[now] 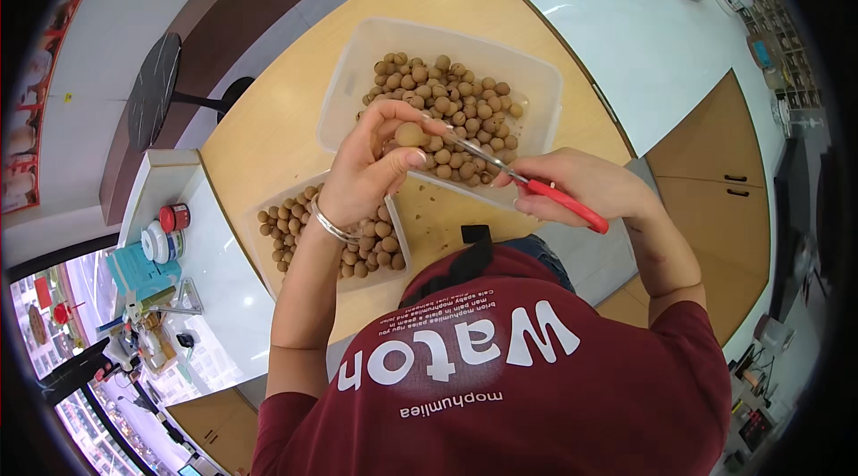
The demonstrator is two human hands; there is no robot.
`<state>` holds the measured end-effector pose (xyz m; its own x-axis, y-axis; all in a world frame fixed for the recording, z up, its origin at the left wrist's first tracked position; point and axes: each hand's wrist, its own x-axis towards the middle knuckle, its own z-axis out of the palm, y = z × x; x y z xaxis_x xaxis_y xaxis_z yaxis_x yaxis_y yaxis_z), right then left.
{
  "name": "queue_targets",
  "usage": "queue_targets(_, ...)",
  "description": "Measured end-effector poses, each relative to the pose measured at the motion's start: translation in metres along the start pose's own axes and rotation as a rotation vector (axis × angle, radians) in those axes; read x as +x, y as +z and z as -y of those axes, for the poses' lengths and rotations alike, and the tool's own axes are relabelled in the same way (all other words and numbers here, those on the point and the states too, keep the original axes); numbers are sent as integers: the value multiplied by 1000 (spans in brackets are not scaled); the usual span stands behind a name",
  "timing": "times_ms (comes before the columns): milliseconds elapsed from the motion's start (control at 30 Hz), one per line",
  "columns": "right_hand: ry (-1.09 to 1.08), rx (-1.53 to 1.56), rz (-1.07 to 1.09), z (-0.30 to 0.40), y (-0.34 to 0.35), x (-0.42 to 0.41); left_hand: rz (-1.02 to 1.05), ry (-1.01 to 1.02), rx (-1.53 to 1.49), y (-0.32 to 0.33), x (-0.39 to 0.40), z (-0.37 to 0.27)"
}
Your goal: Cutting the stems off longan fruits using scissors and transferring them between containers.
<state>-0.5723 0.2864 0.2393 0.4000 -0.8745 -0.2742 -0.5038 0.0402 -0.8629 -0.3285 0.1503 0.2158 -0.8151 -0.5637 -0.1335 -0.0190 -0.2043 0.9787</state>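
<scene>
My left hand (375,164) holds a round, yellowish-brown fruit (409,135), apparently a longan, between thumb and fingers. It hovers over the near left part of a large translucent plastic bin (345,100) full of brown longans (441,84). In my right hand (576,184) is a slim metal tool with a red handle (566,202), perhaps scissors. Its metal end reaches the fingertips of my left hand; whether it touches the fruit I cannot tell. Below my left wrist, a second plastic bin (404,234) holds more longans (365,248), partly hidden by my forearm.
Both bins stand on a light wooden table (268,121), with small brown bits (429,208) near its front edge. A white counter (228,288) on the left carries a red-lidded jar (174,217) and other items. Another white counter (603,27) adjoins on the right.
</scene>
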Motion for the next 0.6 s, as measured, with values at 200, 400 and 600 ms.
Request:
queue_targets(200, -27, 6, 38, 15, 5, 15, -4, 108, 18, 5, -5, 3)
queue_targets(400, 35, 79, 30, 17, 6, 17, -31, 55, 95, 7, -3, 0)
queue_targets(600, -18, 79, -32, 7, 9, 16, -3, 47, 163, 8, 0, -2)
